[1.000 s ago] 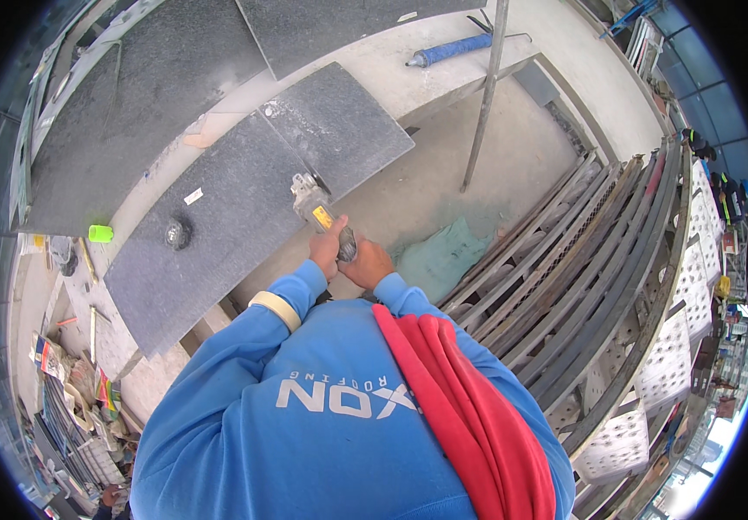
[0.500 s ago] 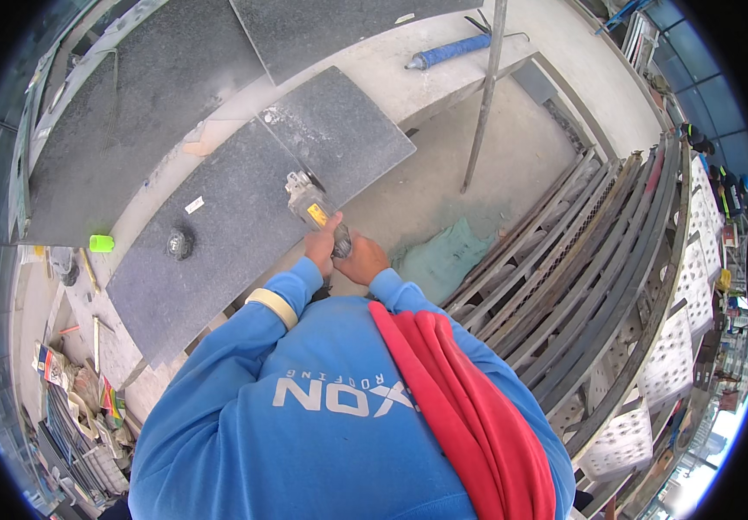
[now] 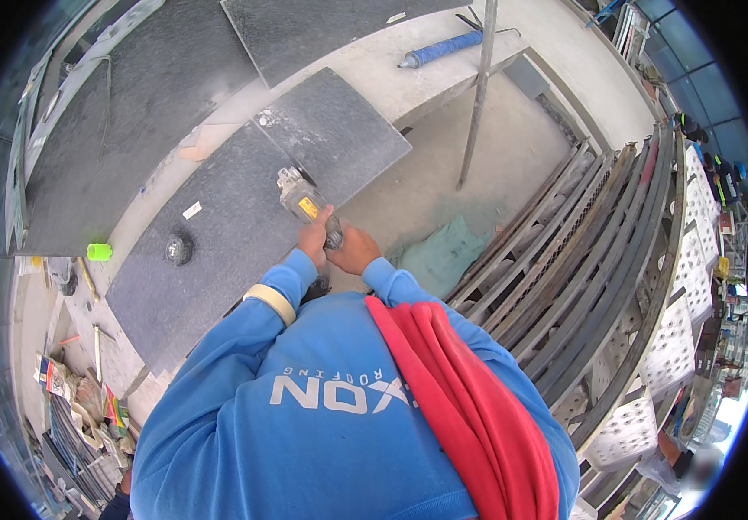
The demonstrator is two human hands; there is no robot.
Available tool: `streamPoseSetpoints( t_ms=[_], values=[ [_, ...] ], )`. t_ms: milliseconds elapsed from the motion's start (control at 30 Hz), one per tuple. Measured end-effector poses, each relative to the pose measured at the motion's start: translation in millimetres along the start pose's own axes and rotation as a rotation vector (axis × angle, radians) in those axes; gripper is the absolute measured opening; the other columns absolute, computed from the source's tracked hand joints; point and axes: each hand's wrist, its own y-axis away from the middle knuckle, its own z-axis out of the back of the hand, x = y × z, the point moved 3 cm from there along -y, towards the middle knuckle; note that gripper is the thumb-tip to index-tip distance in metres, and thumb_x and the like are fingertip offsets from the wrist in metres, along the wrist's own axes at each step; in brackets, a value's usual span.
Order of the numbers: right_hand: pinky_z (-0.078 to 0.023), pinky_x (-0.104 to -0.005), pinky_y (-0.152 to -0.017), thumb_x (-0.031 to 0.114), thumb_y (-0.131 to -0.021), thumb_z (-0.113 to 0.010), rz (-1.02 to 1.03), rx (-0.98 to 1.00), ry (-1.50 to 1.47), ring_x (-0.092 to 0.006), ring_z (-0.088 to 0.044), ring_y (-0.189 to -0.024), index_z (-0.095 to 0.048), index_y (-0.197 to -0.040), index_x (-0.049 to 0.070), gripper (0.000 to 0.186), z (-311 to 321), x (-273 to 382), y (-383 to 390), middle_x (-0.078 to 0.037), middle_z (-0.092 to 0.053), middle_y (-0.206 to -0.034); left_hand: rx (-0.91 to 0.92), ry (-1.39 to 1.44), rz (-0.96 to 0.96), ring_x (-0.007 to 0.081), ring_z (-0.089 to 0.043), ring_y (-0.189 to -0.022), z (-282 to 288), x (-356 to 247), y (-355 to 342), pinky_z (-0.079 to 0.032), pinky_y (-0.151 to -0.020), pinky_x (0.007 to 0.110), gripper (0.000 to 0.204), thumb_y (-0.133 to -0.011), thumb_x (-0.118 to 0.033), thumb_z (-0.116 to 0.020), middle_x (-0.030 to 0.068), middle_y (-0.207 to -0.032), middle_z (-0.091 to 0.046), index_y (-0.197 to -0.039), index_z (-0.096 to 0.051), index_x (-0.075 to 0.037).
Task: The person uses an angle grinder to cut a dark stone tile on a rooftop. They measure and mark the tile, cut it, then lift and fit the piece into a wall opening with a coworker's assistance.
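The angle grinder point(image 3: 304, 206) lies with its long axis running up and to the left from the fingers, its head end over the near edge of a dark grey stone slab point(image 3: 218, 243) on the counter point(image 3: 443, 74). The left hand point(image 3: 313, 238) is clenched around the tool's body just behind a small yellow label, and the right hand point(image 3: 355, 251) is wrapped around its tail end. The cutting disc is too small to make out, and the rear of the tool is hidden under both hands. Left of the fingers, a small white sticker point(image 3: 192, 210) sits on the slab, near a round dark object point(image 3: 178, 250). Further left, a bright green block point(image 3: 99, 252) rests off the slab's edge.
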Motion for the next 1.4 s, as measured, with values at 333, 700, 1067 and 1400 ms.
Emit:
streamPoseSetpoints(
  t_ms=[333, 700, 1067, 1400],
  values=[
    [-0.055, -0.0539, -0.085, 0.027, -0.075, -0.075, -0.063, 0.034, 0.019, -0.0474, -0.068, -0.097, -0.056, -0.118, 0.000, 0.055, 10, -7, 28, -0.028, -0.072, -0.100, -0.017, -0.020, 0.016, 0.0212, -0.066, -0.081, -9, 13, 33, -0.058, -0.072, 0.040, 0.047, -0.092, -0.030, -0.079, 0.0088, -0.099, -0.066, -0.120, -0.060, 0.004],
    [-0.055, -0.0544, -0.085, 0.029, -0.074, -0.076, -0.094, 0.030, 0.009, -0.0468, -0.069, -0.095, -0.057, -0.117, 0.001, 0.054, 17, -28, 66, -0.027, -0.072, -0.099, 0.025, 0.044, 0.039, 0.0198, -0.068, -0.082, -16, 50, 56, -0.058, -0.071, 0.038, 0.050, -0.089, -0.028, -0.081, 0.0108, -0.103, -0.067, -0.118, -0.061, 0.007],
    [-0.055, -0.0548, -0.083, 0.028, -0.077, -0.074, -0.092, 0.049, 0.026, -0.0469, -0.068, -0.095, -0.057, -0.114, 0.000, 0.050, 26, -21, 66, -0.028, -0.071, -0.098, 0.012, 0.033, 0.036, 0.0209, -0.069, -0.087, -15, 56, 50, -0.058, -0.076, 0.040, 0.056, -0.088, -0.030, -0.082, 0.0115, -0.108, -0.068, -0.123, -0.060, 0.008],
    [-0.055, -0.0544, -0.085, 0.029, -0.076, -0.076, -0.091, 0.044, 0.028, -0.0471, -0.068, -0.096, -0.059, -0.113, 0.001, 0.050, 15, -16, 44, -0.028, -0.071, -0.100, 0.001, 0.020, 0.039, 0.0204, -0.068, -0.084, -11, 37, 35, -0.057, -0.074, 0.040, 0.055, -0.088, -0.031, -0.083, 0.0118, -0.107, -0.068, -0.120, -0.061, 0.008]
  ],
)
